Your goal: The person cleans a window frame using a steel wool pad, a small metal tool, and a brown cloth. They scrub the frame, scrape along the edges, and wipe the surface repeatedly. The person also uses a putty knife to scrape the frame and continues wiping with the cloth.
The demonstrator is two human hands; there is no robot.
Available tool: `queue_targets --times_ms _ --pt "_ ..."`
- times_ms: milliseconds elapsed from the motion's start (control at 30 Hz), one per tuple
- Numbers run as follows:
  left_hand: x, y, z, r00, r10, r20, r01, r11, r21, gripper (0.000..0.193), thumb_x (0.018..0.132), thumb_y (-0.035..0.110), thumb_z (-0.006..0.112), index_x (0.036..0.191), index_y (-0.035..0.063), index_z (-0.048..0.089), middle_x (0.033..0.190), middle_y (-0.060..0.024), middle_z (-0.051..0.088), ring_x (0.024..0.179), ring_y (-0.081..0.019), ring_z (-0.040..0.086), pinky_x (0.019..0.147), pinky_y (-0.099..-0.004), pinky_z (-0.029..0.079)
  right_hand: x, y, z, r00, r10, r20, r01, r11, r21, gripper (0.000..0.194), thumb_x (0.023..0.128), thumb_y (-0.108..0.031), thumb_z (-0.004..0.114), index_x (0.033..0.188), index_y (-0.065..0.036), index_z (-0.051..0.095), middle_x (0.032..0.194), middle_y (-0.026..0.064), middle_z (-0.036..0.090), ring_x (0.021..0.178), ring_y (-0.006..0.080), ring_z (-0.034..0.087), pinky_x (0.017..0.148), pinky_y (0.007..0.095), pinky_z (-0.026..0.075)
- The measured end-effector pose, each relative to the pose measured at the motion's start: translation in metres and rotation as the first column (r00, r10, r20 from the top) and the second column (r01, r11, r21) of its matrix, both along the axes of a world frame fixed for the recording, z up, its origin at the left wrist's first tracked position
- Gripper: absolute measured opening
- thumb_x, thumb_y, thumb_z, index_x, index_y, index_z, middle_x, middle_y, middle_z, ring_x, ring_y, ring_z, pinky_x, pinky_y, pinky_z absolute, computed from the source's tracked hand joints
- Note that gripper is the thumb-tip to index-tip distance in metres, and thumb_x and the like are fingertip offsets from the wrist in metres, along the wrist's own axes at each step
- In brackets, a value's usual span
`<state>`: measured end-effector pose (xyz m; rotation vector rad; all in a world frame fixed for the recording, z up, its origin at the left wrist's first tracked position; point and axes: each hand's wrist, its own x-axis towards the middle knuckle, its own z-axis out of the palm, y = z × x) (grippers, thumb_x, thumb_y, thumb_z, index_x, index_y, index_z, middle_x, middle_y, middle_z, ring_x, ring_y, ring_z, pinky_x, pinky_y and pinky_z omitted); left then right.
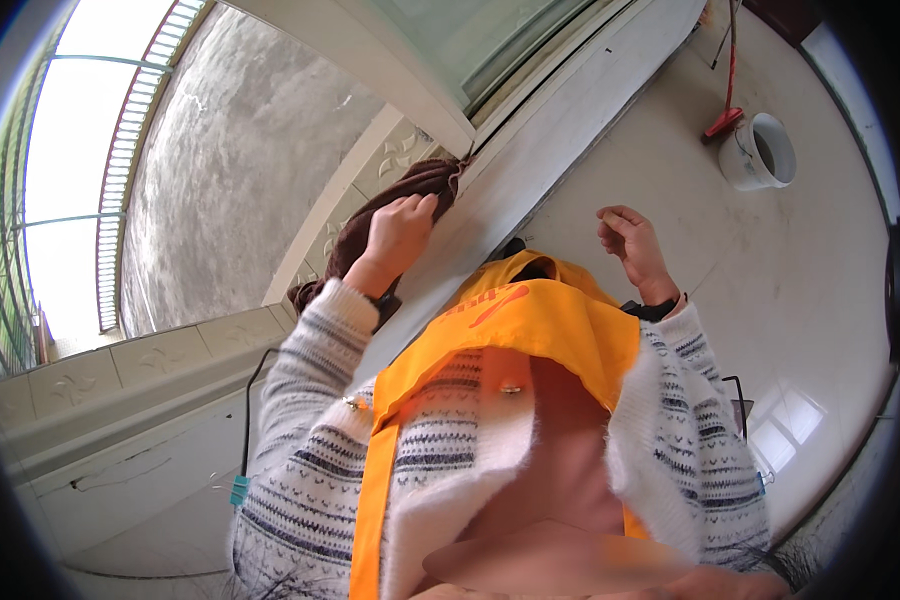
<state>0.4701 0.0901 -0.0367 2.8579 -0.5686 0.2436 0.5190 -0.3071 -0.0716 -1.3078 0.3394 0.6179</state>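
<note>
My left hand (399, 234) grips a dark brown cloth (360, 225) at the end of the tiled ledge, beside the window frame. The cloth hangs in folds along the ledge and below my wrist. Over the pale floor, my right hand (630, 238) is raised with its fingers curled in; nothing shows between them. Between my arms lies the orange apron (525, 315) over a white patterned cardigan (435, 442). Dark bands circle both wrists.
A white bucket (757, 152) stands on the floor at the upper right, with a red broom (722, 124) beside it. A white sill (570, 120) runs diagonally past my left hand. Tiled ledge (161, 356) and barred railing (120, 180) lie at the left.
</note>
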Motion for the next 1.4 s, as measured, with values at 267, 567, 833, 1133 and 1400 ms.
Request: queue_targets --times_ms 267,567,833,1133,1400 --pt "0.009 -0.002 -0.009 0.998 -0.059 0.018 0.057 0.996 0.062 0.014 0.080 0.008 0.063 0.094 0.0086 0.058 0.078 -0.0067 0.059 0.075 -0.0269 0.064 0.066 -0.0394 0.053 0.000 0.011 0.003 0.999 0.049 0.016 -0.049 0.999 0.012 0.014 0.099 -0.020 0.064 0.101 -0.008 0.072 0.078 -0.0015 0.067 0.066 0.0072 0.058 0.061 0.0221 0.046" --pt "-0.116 0.068 -0.006 0.961 0.219 -0.169 -0.193 0.969 0.155 0.020 0.084 0.007 0.061 0.103 0.0131 0.062 0.077 -0.0065 0.060 0.075 -0.0289 0.066 0.066 -0.0421 0.054 -0.002 0.012 0.002 0.994 0.097 0.058 -0.096 0.995 -0.029 0.014 0.099 -0.020 0.064 0.100 -0.009 0.072 0.078 -0.0025 0.067 0.067 0.0062 0.058 0.061 0.0217 0.046" --pt "-0.192 0.103 0.021 0.774 0.516 -0.368 -0.431 0.854 0.292 0.018 0.091 0.012 0.057 0.105 0.0134 0.068 0.087 -0.0119 0.071 0.083 -0.0338 0.070 0.072 -0.0462 0.055 -0.005 0.023 0.003 0.983 0.146 0.108 -0.142 0.989 -0.041 0.014 0.100 -0.019 0.063 0.100 -0.009 0.072 0.078 -0.0025 0.067 0.067 0.0064 0.058 0.062 0.0222 0.045" --pt "-0.164 0.072 0.103 0.807 0.553 -0.207 -0.572 0.819 -0.044 0.014 0.094 0.011 0.060 0.104 0.0100 0.070 0.094 -0.0152 0.072 0.085 -0.0363 0.070 0.073 -0.0440 0.056 -0.007 0.044 0.014 0.949 0.285 0.131 -0.279 0.958 -0.066 0.014 0.100 -0.018 0.062 0.101 -0.007 0.071 0.078 -0.0024 0.066 0.069 0.0062 0.057 0.063 0.0224 0.045" --pt "-0.060 0.005 0.043 0.945 0.319 -0.074 -0.327 0.907 -0.266 0.015 0.090 0.010 0.062 0.103 0.0083 0.069 0.089 -0.0125 0.070 0.082 -0.0337 0.069 0.070 -0.0432 0.056 -0.006 0.057 0.014 0.942 0.316 0.113 -0.309 0.948 -0.070 0.013 0.099 -0.017 0.062 0.101 -0.007 0.071 0.078 -0.0022 0.066 0.069 0.0061 0.057 0.063 0.0219 0.044"
